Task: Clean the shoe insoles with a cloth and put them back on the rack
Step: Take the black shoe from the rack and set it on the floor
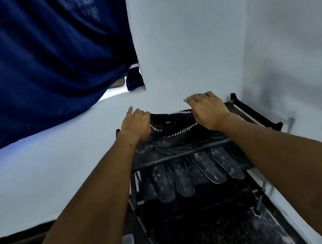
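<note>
**Top shelf of the rack: both hands on the dark cloth**

Up on the rack's (257, 114) top tier, left hand (135, 124) and right hand (207, 110) each sit on an end of a dark cloth (174, 126) w/ white striped trim. Right fingers curl over its far edge, so that looks like a grip; left covers its end, index pointing out, can't tell if it's clamped. Four dusty insoles (194, 171) hang off the tier below, speckled white, untouched by either hand. Looks like the cloth-fetching step, wiping not begun. Next move prob calls for lifting the cloth free, then freeing one hand to pull out an insole, steady support under it while wiping.
</note>
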The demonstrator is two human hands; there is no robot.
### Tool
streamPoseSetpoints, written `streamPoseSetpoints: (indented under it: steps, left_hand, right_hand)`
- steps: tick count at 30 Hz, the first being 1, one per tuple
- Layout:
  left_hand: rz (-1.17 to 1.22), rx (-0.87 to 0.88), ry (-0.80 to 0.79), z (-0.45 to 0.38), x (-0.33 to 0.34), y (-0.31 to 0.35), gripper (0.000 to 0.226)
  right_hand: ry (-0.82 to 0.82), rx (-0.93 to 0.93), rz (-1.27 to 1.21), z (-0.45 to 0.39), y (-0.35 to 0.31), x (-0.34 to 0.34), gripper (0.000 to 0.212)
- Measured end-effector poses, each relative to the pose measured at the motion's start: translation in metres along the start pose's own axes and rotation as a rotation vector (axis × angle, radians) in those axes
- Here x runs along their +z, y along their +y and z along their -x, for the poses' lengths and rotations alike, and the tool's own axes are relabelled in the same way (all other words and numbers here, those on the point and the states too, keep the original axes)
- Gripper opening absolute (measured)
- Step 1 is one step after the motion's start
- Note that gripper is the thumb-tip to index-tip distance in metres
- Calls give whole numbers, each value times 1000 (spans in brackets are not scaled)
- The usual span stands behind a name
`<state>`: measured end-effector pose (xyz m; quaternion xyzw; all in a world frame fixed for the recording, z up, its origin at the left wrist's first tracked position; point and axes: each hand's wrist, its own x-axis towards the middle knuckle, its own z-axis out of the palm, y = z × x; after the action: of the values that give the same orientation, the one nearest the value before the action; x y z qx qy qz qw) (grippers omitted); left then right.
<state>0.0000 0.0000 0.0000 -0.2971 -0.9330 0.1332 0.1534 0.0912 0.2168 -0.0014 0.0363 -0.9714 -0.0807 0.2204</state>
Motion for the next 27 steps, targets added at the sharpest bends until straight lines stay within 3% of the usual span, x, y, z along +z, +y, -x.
streamPoseSetpoints:
  steps: [3,10,15,19,27]
  left_hand:
    - [-15,-8,-41,7,4,5,44]
    - [-44,99,-70,-13,16,19,53]
    - [-95,164,-93,-29,34,23,39]
    - [-176,183,-119,-44,45,19,23]
    - [-314,165,-203,-66,47,21,20]
  right_hand:
    - [-159,11,81,12,1,4,48]
    - [-287,-1,237,14,28,28,46]
    - [-371,-34,271,16,35,55,40]
    - [-391,-44,313,15,38,62,32]
    - [-332,-81,402,17,56,76,25]
